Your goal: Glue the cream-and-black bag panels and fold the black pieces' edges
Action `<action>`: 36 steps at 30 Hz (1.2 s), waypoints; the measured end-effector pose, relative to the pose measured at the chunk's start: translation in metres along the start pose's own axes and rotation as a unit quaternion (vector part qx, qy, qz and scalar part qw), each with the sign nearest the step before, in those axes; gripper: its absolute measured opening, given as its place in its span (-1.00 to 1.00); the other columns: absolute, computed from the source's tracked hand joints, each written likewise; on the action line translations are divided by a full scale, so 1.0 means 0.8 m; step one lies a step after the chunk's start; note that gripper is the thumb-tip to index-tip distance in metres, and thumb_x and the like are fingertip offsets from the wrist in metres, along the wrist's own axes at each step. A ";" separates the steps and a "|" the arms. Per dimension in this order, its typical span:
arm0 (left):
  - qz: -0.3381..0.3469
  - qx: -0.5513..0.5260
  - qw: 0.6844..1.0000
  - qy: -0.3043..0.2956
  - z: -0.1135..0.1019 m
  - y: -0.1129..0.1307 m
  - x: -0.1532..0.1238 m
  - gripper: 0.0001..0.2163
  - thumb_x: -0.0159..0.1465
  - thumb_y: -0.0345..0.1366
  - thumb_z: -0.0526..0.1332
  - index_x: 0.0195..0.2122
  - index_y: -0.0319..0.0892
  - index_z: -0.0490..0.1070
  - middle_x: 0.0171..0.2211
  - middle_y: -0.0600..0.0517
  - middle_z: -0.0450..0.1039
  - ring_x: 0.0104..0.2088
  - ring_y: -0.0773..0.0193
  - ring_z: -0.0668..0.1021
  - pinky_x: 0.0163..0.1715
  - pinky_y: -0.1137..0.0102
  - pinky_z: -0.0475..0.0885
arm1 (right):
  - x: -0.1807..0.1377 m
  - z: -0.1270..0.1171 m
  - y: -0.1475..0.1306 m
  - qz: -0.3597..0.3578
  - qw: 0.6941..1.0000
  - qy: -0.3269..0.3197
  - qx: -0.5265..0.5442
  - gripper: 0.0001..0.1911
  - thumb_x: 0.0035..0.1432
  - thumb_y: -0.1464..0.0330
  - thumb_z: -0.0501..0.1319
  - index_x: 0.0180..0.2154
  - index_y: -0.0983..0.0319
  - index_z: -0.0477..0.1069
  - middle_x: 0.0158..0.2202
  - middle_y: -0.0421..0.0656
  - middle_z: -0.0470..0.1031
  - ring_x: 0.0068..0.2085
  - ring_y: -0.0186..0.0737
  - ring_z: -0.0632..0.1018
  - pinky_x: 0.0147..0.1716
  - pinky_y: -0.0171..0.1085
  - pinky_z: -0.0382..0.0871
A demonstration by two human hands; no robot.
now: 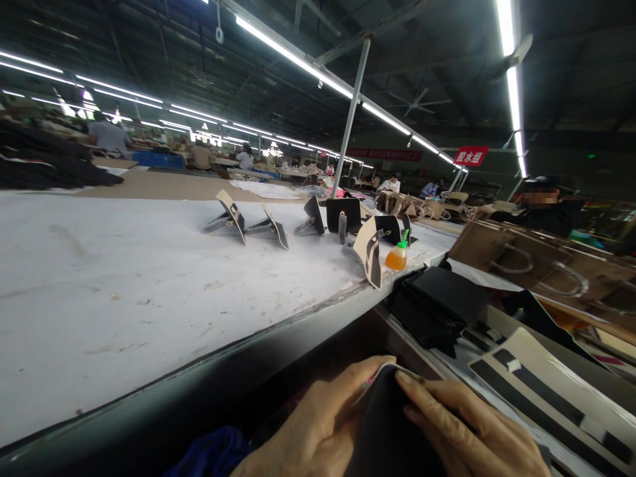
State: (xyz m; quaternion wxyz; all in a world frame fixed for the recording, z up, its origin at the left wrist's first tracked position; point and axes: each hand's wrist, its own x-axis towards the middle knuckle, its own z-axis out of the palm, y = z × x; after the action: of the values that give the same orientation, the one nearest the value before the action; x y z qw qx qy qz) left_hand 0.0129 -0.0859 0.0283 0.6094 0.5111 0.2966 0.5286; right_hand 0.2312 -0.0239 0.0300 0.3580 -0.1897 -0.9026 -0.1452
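Note:
Low in the view, my left hand [320,421] and my right hand [464,421] grip a black leather-like panel [390,424] from both sides. Its folded top edge shows a pale lining between my fingertips. The left thumb and fingers pinch the left side; the right fingers press along the right side near the top. The panel's lower part runs out of the frame. Beyond it, on the white-covered table [149,285], several black panels with cream backs [342,215] stand bent. Near the table's edge sits a bottle of amber liquid [396,257] with a green nozzle.
Right of my hands lie a stack of black pieces [437,305] and cream panels with black strips [551,391]. Brown bags with clear-wrapped handles [541,258] stand behind them. Dark fabric [44,159] is heaped at far left. A person in dark clothing [541,212] is at right.

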 end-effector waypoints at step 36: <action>0.026 0.233 0.970 -0.061 -0.031 -0.020 -0.002 -0.56 0.46 -0.28 0.11 0.35 0.11 0.26 0.36 0.11 0.30 0.36 0.19 0.33 0.39 0.32 0.15 | -0.005 0.008 -0.010 0.066 0.995 0.010 0.069 -0.41 0.30 0.60 0.18 0.30 0.15 0.30 -0.20 -0.12 0.54 -0.29 -0.41 0.61 -0.31 -0.53 0.48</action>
State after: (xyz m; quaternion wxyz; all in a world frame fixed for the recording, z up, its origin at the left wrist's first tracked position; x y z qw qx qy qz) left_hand -0.0044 -0.0780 0.0056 0.4768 0.6779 0.3606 0.4279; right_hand 0.2266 -0.0297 0.0218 0.3883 -0.2219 -0.8924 -0.0609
